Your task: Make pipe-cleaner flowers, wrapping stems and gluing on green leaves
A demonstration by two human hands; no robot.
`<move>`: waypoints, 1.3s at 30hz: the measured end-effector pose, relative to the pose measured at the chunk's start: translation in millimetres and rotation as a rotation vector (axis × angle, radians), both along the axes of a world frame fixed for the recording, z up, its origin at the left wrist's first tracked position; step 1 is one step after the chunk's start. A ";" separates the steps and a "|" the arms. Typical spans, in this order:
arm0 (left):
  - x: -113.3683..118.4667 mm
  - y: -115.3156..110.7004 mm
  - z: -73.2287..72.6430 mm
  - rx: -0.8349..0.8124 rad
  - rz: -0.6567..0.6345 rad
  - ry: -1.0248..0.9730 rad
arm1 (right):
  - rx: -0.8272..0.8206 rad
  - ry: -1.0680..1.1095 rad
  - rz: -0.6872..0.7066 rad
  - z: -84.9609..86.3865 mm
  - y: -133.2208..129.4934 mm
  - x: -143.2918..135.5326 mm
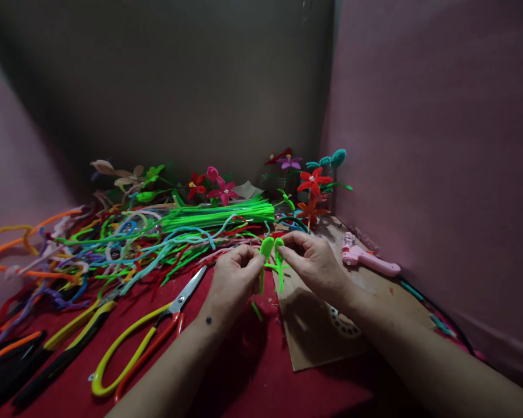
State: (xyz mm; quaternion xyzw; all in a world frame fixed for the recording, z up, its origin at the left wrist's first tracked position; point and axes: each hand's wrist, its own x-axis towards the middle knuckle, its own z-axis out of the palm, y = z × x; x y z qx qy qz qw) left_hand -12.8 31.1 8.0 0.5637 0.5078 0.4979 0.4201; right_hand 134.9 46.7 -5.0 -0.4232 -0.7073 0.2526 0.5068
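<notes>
One left hand (237, 273) and one right hand (316, 264); two green loops (267, 248); one pair of scissors (181, 299); one pair of pliers (87, 330); one pink glue gun (368, 259); one purple flower (289, 162); one bundle of green stems (218, 213); loose stems (187, 229), too tangled to count.

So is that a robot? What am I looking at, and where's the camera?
No robot, just a person: here are their bare left hand and right hand. The one picture comes from a camera worn on their head, looking forward and down. The left holds a fuzzy green piece; the right holds a second green piece. On the red surface lie scissors, a cardboard sheet and tangled, colourful fuzzy stems. Fuzzy flowers are at the back.
</notes>
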 end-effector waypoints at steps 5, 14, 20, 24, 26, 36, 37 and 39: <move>-1.4 1.5 -1.6 0.015 -0.001 0.048 | 0.030 -0.033 -0.023 1.7 -3.3 -0.4; -1.7 3.4 -4.2 0.055 -0.017 0.086 | 0.045 -0.045 -0.033 1.0 -4.4 1.1; -1.7 6.0 -8.2 0.065 -0.011 0.135 | 0.013 -0.023 -0.011 1.5 -5.1 1.9; -2.6 5.8 -8.4 0.067 -0.011 0.176 | -0.015 0.010 0.013 0.9 -5.7 1.0; -3.1 5.3 -8.6 0.072 -0.019 0.186 | -0.021 0.028 0.016 -0.1 -5.3 0.5; -4.2 5.3 -10.7 0.090 -0.026 0.208 | -0.009 0.062 0.017 -1.9 -6.1 0.1; -4.2 5.3 -10.8 0.093 -0.026 0.213 | -0.012 0.067 0.018 -1.9 -6.2 -0.1; -3.9 5.1 -10.9 0.102 -0.026 0.222 | -0.022 0.075 0.018 -2.0 -6.1 -0.4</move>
